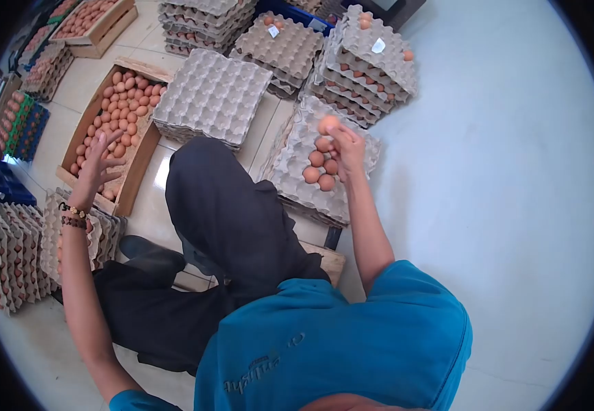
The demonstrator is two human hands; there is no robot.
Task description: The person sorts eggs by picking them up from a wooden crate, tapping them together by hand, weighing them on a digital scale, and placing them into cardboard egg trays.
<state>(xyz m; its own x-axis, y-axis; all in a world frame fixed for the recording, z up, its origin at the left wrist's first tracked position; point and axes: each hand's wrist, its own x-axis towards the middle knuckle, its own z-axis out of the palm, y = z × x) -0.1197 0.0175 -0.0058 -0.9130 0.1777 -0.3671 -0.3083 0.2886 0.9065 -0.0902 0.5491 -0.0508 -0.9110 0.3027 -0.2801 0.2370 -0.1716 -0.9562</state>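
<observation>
Between the fingers of my right hand [346, 147] is a brown egg [327, 124], held over a grey egg tray [297, 133] on top of a stack. Several more brown eggs [317, 159] sit grouped in that tray's cups, just below and beside the hand. My left hand [96, 171] is raised with its fingers spread and nothing in them. It hovers by the near left side of a wooden crate [147, 164] full of loose brown eggs [122, 103].
A pile of bare egg trays [211, 92] stands beyond my knee. Filled tray stacks [362, 68] rise at the back right, with others [13, 253] at the left. Another wooden egg crate [95, 44] and green and blue trays [23, 127] are farther off. The white wall [502, 171] borders my right.
</observation>
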